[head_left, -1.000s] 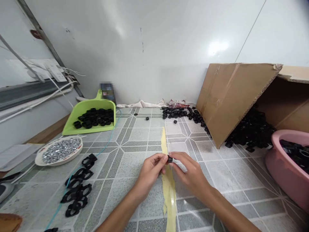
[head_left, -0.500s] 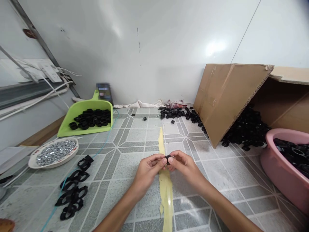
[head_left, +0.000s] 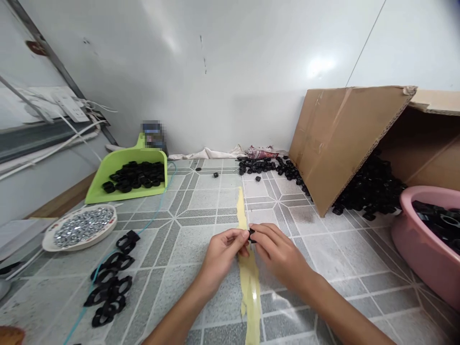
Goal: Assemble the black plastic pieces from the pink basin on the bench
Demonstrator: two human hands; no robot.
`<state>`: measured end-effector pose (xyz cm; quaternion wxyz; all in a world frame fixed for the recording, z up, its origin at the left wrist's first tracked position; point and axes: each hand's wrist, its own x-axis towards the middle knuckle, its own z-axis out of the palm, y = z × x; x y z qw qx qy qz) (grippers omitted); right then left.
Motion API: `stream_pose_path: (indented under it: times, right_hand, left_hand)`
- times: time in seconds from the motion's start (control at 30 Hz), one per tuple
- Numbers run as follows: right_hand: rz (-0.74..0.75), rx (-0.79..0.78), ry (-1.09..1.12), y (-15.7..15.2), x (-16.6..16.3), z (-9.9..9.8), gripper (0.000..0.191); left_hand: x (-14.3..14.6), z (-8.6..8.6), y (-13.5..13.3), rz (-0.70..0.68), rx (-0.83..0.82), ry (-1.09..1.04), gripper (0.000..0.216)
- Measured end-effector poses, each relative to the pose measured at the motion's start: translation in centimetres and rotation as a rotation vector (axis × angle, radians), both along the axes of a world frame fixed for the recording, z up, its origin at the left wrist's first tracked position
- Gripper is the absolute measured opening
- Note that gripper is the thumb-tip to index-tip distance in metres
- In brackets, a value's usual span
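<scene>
Both hands [head_left: 247, 251] mid-floor, open tiles [head_left: 201, 201] around

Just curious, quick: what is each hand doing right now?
Left hand: fingertips pinched on the small black part.
Right hand: fingertips pinched on the same part.

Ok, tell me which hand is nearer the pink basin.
Right. The right hand sits on the pink basin's side of the small black part; the left hand is on its far side.
</scene>
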<state>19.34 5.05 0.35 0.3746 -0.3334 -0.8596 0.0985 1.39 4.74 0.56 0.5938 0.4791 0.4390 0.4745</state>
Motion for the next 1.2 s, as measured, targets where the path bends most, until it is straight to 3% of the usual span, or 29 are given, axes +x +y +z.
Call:
stream_pose_path:
  times: [0.1, 0.23, 0.33, 0.47, 0.6, 0.7, 0.77, 0.83, 0.93, 1.07, 1.2]
  right_hand:
    - [-0.002, 0.098, -0.037, 0.1, 0.1, -0.1, 0.037]
    - [-0.048, -0.002, 0.068, -0.1, -0.2, -0.1, 0.029]
    - [-0.084, -0.215, 0.188, -0.1, -0.4, 0.3, 0.02]
    - [-0.073, -0.63, 0.373, 0.2, -0.5, 0.8, 0.021]
    - [-0.081, -0.861, 0.429, 0.5, -0.5, 0.3, 0.047]
    - [-0.153, -0.873, 0.441, 0.6, -0.3, -0.1, 0.057]
    - [-0.17, -0.797, 0.464, 0.8, 0.1, 0.1, 0.049]
    - [-0.137, -0.673, 0.457, 1.0, 0.4, 0.7, 0.039]
    - [-0.005, -0.57, 0.382, 1.0, 0.7, 1.5, 0.039]
    - [-0.029, -0.66, 0.323, 0.6, 0.2, 1.5, 0.019]
    - [-0.132, -0.761, 0.305, 0.2, -0.3, 1.1, 0.046]
  left_hand:
    - [0.1, 0.0, 0.0, 0.025, -0.027, -0.016, 0.041]
    - [-0.1, -0.2, 0.1, 0.022, -0.038, -0.066, 0.033]
    - [-0.4, -0.1, 0.2, -0.012, -0.041, -0.11, 0.031]
    - [-0.6, 0.1, 0.2, -0.066, -0.062, -0.152, 0.033]
    - [-0.7, 0.3, 0.2, -0.105, -0.046, -0.139, 0.03]
    - [-0.6, 0.4, 0.1, -0.107, -0.047, -0.123, 0.028]
    - [-0.6, 0.5, 0.0, -0.058, -0.07, -0.12, 0.03]
    - [-0.5, 0.4, 0.1, -0.003, -0.088, -0.128, 0.033]
    - [-0.5, 0.4, 0.1, 0.009, -0.079, -0.153, 0.034]
    - [-0.7, 0.4, 0.2, -0.069, -0.086, -0.152, 0.029]
    - [-0.8, 0.2, 0.4, -0.068, -0.107, -0.144, 0.028]
